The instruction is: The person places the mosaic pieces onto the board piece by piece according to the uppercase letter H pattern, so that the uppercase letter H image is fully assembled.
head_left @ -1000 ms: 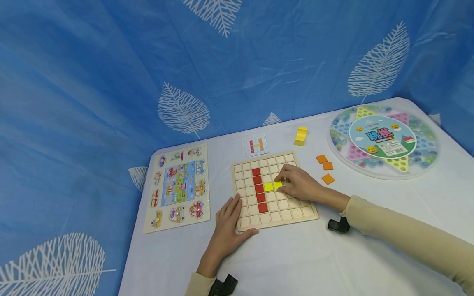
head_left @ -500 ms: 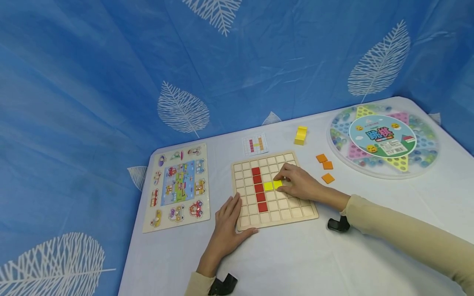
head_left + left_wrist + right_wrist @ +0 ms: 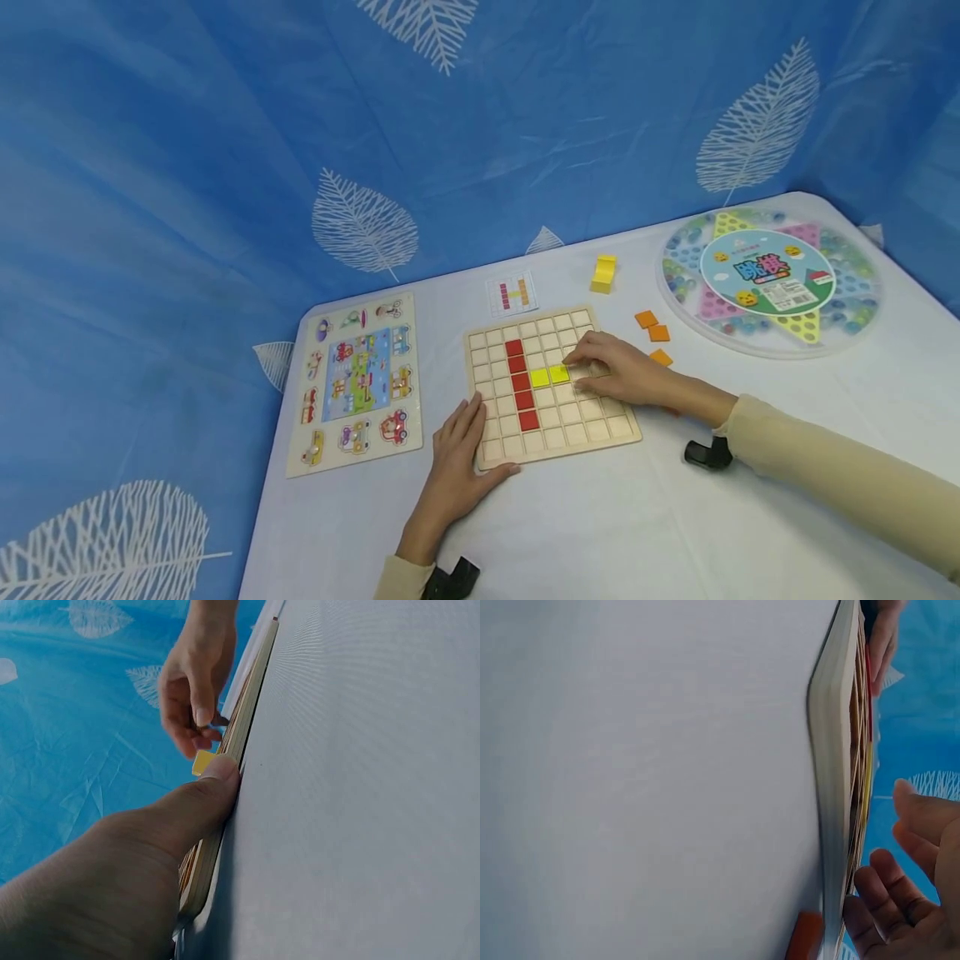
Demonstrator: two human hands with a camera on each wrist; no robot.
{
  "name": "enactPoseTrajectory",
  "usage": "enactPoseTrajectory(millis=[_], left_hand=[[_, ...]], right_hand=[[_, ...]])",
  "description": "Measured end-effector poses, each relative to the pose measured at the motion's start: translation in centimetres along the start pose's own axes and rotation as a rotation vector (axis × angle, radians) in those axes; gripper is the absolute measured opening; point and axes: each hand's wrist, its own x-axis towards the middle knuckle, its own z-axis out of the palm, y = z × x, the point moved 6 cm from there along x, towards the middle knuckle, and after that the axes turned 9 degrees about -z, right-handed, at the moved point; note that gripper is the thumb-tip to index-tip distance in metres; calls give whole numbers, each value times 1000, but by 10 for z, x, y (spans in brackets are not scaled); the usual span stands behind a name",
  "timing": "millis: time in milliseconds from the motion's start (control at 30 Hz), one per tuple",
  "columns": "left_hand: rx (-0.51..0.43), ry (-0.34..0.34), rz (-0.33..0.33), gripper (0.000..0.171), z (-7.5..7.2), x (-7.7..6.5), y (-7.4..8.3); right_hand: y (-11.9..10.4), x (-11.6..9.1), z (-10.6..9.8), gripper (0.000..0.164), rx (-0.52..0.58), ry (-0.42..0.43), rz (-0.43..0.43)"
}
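Note:
My left hand (image 3: 456,457) lies at the lower left corner of the wooden grid board (image 3: 581,435), its fingers extended along the left edge and the thumb at the front edge. Five cells of one column hold red tiles (image 3: 521,382), in a line. To their right, two yellow tiles (image 3: 539,378) lie side by side in the grid. My right hand (image 3: 626,372) hovers over the board just right of the outer yellow tile (image 3: 558,373). In the right wrist view, its thumb and fingers (image 3: 881,896) are apart with nothing between them.
Several orange tiles (image 3: 659,333) lie right of the board, one partly under the right wrist. Behind stand a pattern card (image 3: 512,294) and a yellow block (image 3: 603,273). A vehicle puzzle (image 3: 355,383) lies left; a round marble game box (image 3: 768,273) lies right.
My right thumb and fingers have let go of the outer yellow tile and drawn slightly right. The tile stays in its cell. My left hand keeps its place at the board; the head view shifts slightly.

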Motion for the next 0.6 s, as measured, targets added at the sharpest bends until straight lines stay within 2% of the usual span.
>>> enactPoseTrajectory(millis=[267,600], left_hand=[[-11,-2,-6,99,-1,-1,1],[-1,-2,-4,98,-3,-1,2]], right_hand=[[6,-21,-24,30,-13,79,-123],[11,-46,-51,32,-85,53,-113]])
